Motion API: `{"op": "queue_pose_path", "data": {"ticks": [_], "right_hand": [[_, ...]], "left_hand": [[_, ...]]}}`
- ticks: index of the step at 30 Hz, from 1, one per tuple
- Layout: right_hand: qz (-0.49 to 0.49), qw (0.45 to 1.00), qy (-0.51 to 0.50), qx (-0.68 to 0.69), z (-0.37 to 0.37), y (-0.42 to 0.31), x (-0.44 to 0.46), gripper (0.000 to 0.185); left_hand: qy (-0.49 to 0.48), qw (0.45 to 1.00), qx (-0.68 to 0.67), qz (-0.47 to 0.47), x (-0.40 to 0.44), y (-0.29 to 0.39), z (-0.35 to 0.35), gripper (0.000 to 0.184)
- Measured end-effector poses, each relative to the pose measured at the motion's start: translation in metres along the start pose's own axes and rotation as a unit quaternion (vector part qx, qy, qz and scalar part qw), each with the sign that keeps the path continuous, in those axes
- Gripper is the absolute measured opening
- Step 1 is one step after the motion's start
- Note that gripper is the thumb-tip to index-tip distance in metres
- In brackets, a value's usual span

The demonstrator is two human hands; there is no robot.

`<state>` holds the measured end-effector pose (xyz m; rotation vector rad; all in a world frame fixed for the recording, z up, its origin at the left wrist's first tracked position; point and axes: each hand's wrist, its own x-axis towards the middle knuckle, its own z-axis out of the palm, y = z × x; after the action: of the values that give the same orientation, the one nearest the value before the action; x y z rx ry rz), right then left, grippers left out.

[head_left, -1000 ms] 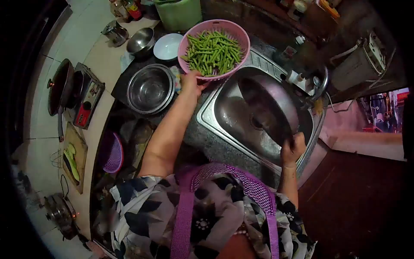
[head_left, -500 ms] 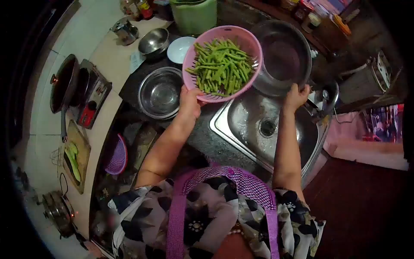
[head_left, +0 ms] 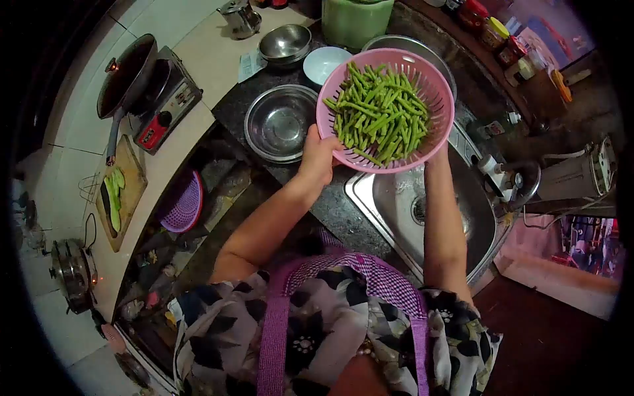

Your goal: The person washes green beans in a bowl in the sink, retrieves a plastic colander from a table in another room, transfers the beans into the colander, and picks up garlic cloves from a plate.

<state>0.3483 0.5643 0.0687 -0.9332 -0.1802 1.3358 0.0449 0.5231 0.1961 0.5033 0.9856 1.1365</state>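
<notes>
A pink colander [head_left: 441, 86] full of cut green beans [head_left: 380, 115] is held up at the counter's sink end. My left hand [head_left: 321, 153] grips its lower left rim. The right forearm reaches up to the colander's lower right side, where the basket hides most of my right hand; its fingers do not show. Behind the colander rests a wide metal basin [head_left: 422, 47], largely covered by it. Below and to the right is the steel sink [head_left: 389, 191], its drain showing beside my right forearm.
Metal bowls [head_left: 281, 122], a white bowl [head_left: 325, 64] and a green container [head_left: 356, 23] stand around the colander. Further left are a wok [head_left: 125, 76], a portable stove [head_left: 168, 109] and a cutting board [head_left: 132, 168] with sliced vegetable. A faucet [head_left: 525, 185] is at the right.
The metal basin has gone from the sink to behind the colander, and my right hand has moved off its rim to the colander. The colander has shifted right in view.
</notes>
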Motion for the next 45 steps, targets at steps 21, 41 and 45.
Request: {"op": "queue_pose_path", "data": {"ticks": [21,41,45], "right_hand": [[-0.005,0.909,-0.059,-0.412,0.166,0.171,-0.107,0.041],[0.037,0.950,-0.045,-0.306,0.128,0.099,-0.165,0.062],[0.086,0.976,-0.037,-0.197,0.093,0.073,-0.174,0.059]], "left_hand": [[0.050,0.987,0.038,0.145,-0.075,0.165,-0.084,0.053],[0.021,0.992,0.013,0.123,-0.040,0.188,-0.108,0.052],[0.000,0.993,0.008,0.118,-0.030,0.181,-0.107,0.052]]}}
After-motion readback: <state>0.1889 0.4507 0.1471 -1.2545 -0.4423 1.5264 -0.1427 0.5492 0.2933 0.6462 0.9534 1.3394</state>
